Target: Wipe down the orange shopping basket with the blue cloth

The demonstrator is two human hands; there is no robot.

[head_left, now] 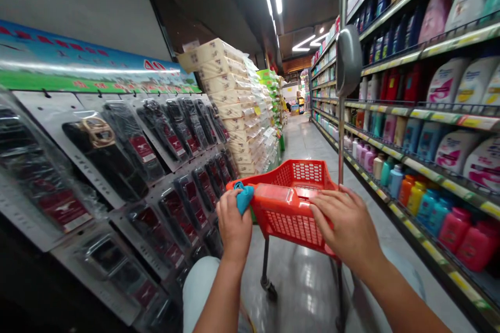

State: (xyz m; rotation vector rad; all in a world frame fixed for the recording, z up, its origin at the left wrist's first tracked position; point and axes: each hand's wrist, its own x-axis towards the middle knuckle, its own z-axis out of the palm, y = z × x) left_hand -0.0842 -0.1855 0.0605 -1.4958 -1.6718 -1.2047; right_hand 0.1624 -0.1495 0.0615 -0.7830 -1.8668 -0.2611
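Observation:
A small red plastic shopping cart [292, 228] stands in front of me in the aisle, its basket seen through a grid of holes. My left hand [233, 223] is closed around a bunched blue cloth [244, 196] at the left end of the cart's handle [273, 199]. At the handle's right end, my right hand [346, 223] lies over the top with its fingers stretched out and the thumb apart. A thin metal pole [342, 135] with a grey fitting [349, 60] rises just beyond my right fingers.
On the left hangs a rack of packaged belts [121, 156], close to my left arm. Beyond it stand tall stacks of cream packs [230, 109]. Shelves of shampoo bottles [449, 83] line the right side. A grey tiled floor [299, 140] runs ahead between them.

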